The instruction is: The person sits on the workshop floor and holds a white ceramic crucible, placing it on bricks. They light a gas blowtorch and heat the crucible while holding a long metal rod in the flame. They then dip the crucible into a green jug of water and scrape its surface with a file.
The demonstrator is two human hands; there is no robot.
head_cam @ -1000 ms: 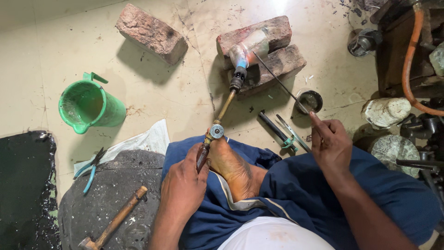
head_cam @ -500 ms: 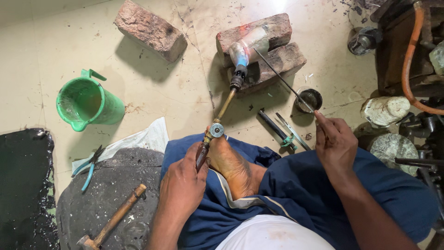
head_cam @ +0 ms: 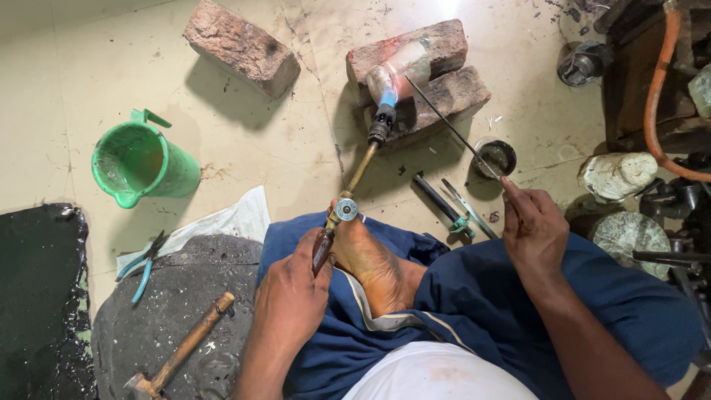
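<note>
on the floor, over the lap, left hand closed round the torch handle, beside the bare foot. torch slants up to a blue flame at a pale metal piece set on two bricks. right hand pinches a thin rod, fingers curled shut; its tip reaches the heated piece, possibly touching. small dark dish just beside the rod. outward: green jug, pliers, hammer, loose brick.
</note>
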